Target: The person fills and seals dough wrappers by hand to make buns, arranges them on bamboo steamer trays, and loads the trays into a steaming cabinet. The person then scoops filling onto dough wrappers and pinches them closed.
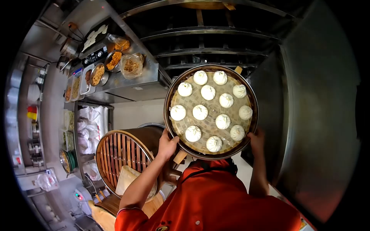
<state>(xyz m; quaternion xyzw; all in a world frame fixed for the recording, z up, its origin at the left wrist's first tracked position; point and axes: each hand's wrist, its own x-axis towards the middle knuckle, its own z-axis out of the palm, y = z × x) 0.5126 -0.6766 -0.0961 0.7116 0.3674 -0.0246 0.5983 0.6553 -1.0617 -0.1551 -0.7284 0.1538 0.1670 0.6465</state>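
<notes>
A round steamer tray (213, 156) with a dark rim holds several white pleated buns (200, 112) on a woven mat. My left hand (167, 145) grips the rim at its lower left, and my right hand (256, 141) holds the lower right edge. Wooden bars stick out at the tray's lower left and upper right. The tray is in front of my red shirt, with its far edge near the dark rack (210, 51). Some fingers are hidden by the tray.
Slatted bamboo steamers (115, 154) stand at the lower left, a cloth lying on one. A steel counter (146, 79) at the upper left bears bowls of filling (99, 74) and a black cooking plate. A tall metal panel (320, 104) stands at the right.
</notes>
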